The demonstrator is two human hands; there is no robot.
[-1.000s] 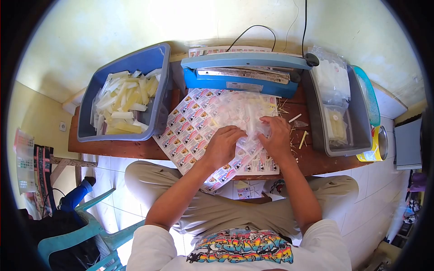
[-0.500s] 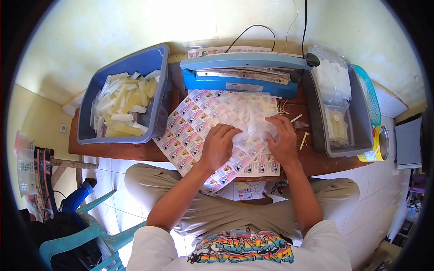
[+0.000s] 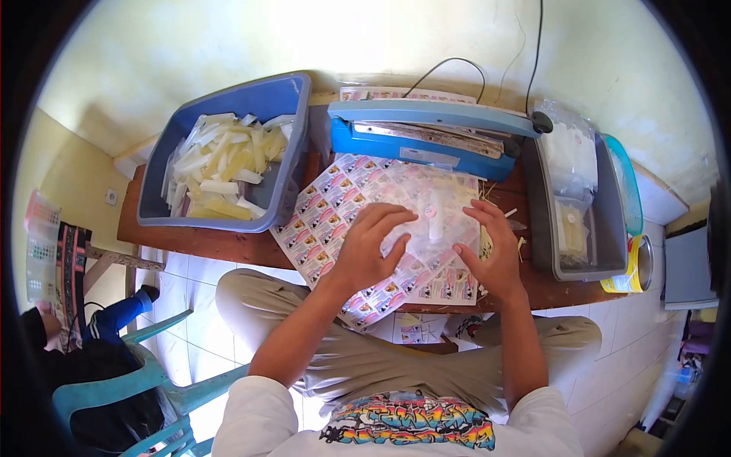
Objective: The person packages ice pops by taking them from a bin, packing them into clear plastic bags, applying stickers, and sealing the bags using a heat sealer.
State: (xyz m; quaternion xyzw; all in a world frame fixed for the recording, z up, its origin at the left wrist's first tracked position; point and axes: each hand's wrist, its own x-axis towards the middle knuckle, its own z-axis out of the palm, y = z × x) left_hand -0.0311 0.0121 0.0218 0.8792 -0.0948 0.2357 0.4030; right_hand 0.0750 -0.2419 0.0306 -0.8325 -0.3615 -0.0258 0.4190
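My left hand [image 3: 371, 244] is over the printed label sheets [image 3: 316, 221], its fingers spread and curved. Facing it on the other side is my right hand [image 3: 495, 251], also open with thumb and fingers apart. Between them lies a thin clear plastic bag [image 3: 411, 247] on the sheets. A narrow whitish packet [image 3: 435, 221] with a small round pinkish mark rests there too, apart from both palms. Whether the left fingertips touch the plastic, I cannot tell.
A blue impulse sealer [image 3: 422, 141] stands behind the sheets. At left, a blue-grey tub [image 3: 285, 190] holds many pale yellow and white packets. A grey bin [image 3: 541, 228] with bagged packets sits at right, near a yellow tin [image 3: 628, 278]. A green chair [image 3: 145, 381] is at lower left.
My hands have moved apart and their fingers have opened, leaving the plastic and the whitish packet lying between them. The camera view has shifted slightly.
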